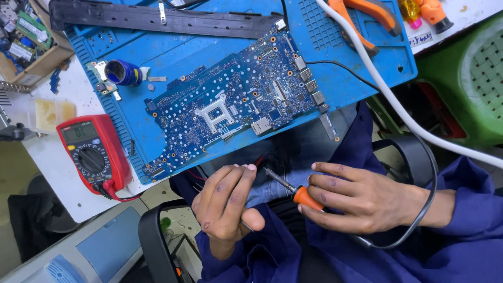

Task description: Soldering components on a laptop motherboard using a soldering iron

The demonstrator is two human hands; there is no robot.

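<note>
A seated person's right hand (361, 202) grips a soldering iron (293, 189) by its orange collar, the metal tip angled up toward the left hand (228, 204). The left hand is curled shut around a thin metal tool, probably tweezers (245, 225), of which only a short length shows below the thumb. Just beyond both hands, a blue laptop motherboard (236, 105) lies flat on a blue work mat (335, 47) on the tabletop (52, 157). Farther out from the left hand sits a red multimeter (94, 154), its leads plugged in. A small blue tin (123, 72) stands on the mat beyond the board.
</note>
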